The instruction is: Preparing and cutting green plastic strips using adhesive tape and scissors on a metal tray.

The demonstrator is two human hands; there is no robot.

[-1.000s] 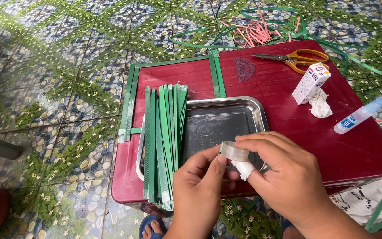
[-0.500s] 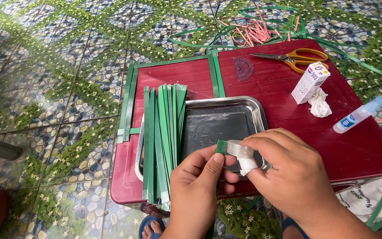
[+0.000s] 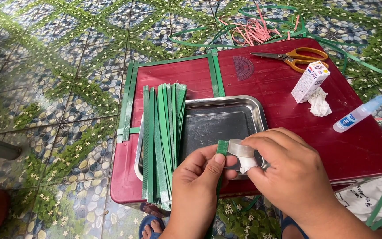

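Both hands grip it: left hand (image 3: 200,177) pinches the green strip (image 3: 222,147), right hand (image 3: 288,172) the clear tape (image 3: 239,148); skewed, it may wrinkle.

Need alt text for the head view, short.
Two bare hands, left hand and right hand, pinch a green strip with a clear and white piece over a steel tray on a red table; a bundle of green strips lies across the tray.
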